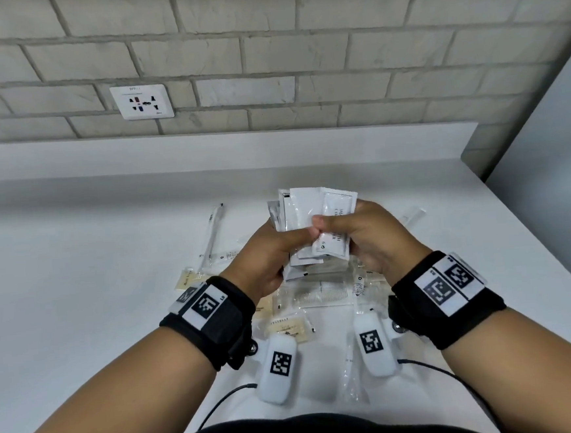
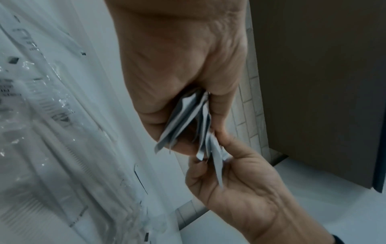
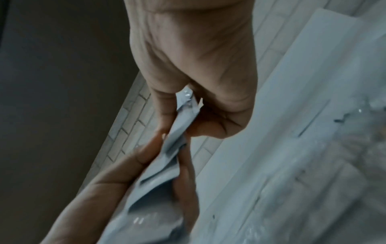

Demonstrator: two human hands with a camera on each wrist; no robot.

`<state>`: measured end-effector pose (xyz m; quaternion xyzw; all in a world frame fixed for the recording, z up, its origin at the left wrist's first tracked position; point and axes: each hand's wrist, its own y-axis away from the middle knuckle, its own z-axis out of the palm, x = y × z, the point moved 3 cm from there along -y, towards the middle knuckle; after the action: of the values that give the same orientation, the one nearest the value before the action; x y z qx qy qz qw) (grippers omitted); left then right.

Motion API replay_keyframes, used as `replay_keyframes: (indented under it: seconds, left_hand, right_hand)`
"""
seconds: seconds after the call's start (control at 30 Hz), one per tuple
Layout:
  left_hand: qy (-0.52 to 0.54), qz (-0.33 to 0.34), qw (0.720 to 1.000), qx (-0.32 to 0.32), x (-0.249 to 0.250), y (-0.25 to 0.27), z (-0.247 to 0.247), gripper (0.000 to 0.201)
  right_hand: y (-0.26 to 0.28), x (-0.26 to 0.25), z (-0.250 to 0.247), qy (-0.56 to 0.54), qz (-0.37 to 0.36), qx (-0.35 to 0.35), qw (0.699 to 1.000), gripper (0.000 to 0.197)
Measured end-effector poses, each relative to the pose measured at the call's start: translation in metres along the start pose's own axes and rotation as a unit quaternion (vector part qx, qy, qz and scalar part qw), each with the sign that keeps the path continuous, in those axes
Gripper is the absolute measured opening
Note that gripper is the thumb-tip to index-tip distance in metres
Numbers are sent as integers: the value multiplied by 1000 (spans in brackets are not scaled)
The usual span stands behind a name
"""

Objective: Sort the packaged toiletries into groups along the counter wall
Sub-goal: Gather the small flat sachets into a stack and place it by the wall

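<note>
Above the white counter [image 1: 59, 268], both hands hold a fanned stack of white sachets [image 1: 302, 211]. My left hand [image 1: 266, 255] grips the stack from the left, thumb on its front. My right hand [image 1: 361, 237] pinches the front sachet [image 1: 333, 236], which carries printed text. In the left wrist view my left hand [image 2: 167, 74] clamps the sachets [image 2: 185, 118] edge-on, with my right hand [image 2: 240, 189] below. In the right wrist view my right hand [image 3: 198, 66] pinches a sachet [image 3: 179, 130], and my left hand [image 3: 100, 189] holds the rest.
On the counter under the hands lie a clear comb packet [image 1: 321, 295], a toothbrush packet [image 1: 214, 235], beige soap packets [image 1: 188, 278] and another clear packet [image 1: 413, 214]. A raised ledge [image 1: 169, 150] runs below the brick wall with a socket [image 1: 142, 102]. The counter edge runs at right.
</note>
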<state>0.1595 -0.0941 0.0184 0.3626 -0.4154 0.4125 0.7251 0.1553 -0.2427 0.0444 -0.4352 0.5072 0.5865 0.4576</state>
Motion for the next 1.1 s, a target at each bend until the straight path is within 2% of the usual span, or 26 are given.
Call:
replay_keyframes:
  seconds: [0.1,0.17,0.2,0.23,0.27,0.3,0.33,0.37,0.4,0.43,0.47,0.5,0.53,0.6,0.67,0.73,0.8,0.87,0.93,1.03,1.1]
  left_hand:
    - [-13,-13,1000,9,-1,0,-3,42]
    - [28,-36,999,25,1,0,-9,36]
    - [57,-46,997,29,1,-1,-11,35]
    - [76,-54,995,29,3,-1,-12,34]
    - [88,-56,994,24,7,0,-10,34]
    - [85,-54,995,20,10,0,-8,34]
    - [75,-48,996,9,12,0,-6,39]
    - [56,-38,998,0,13,-1,-5,46]
    - [40,-26,999,-1,14,-2,-5,49]
    - [30,-14,999,7,15,-1,-5,47]
    - [26,1,1000,16,16,0,-5,43]
    - [18,14,999,24,17,1,-6,40]
    - [12,23,999,33,18,2,-7,39]
    - [1,37,998,47,16,3,-10,42]
    - [-2,36,998,56,14,3,-11,48]
    - [6,40,998,57,13,4,-8,49]
    - [19,42,998,48,12,4,0,43]
    - [12,38,999,22,11,4,10,37]
    - [10,30,999,14,9,4,13,29]
    - [51,-18,998,46,7,6,4,25]
    - [48,-20,996,75,5,6,-5,28]
  right_hand:
    - [-4,-15,-18,5,-42,55,998,40]
    - [-6,-31,-26,72,-149,102,981,30]
    - [-5,-39,-27,139,-237,102,956,21]
    - [-1,-45,-24,236,-330,88,910,18]
    - [4,-46,-19,347,-413,65,840,24]
    - [8,-44,-14,446,-477,36,757,34]
    - [12,-37,-13,512,-512,9,690,43]
    - [13,-28,-15,538,-527,-7,658,46]
    - [13,-21,-19,531,-524,-5,666,46]
    - [14,-15,-22,494,-502,7,710,42]
    - [13,-12,-27,433,-455,30,777,40]
    - [15,-12,-31,374,-384,62,842,38]
    - [14,-11,-34,326,-300,88,892,35]
    - [11,-7,-43,258,-164,107,946,28]
    - [12,-9,-46,174,-128,92,972,27]
    - [10,-11,-40,46,-104,48,992,34]
    - [9,-6,-22,-42,-57,-1,998,38]
    - [5,3,-5,-17,-36,-8,999,37]
    - [0,10,1,29,-45,24,998,41]
    - [-6,4,-10,5,-61,79,995,17]
    - [-5,-4,-23,-7,-68,102,992,13]
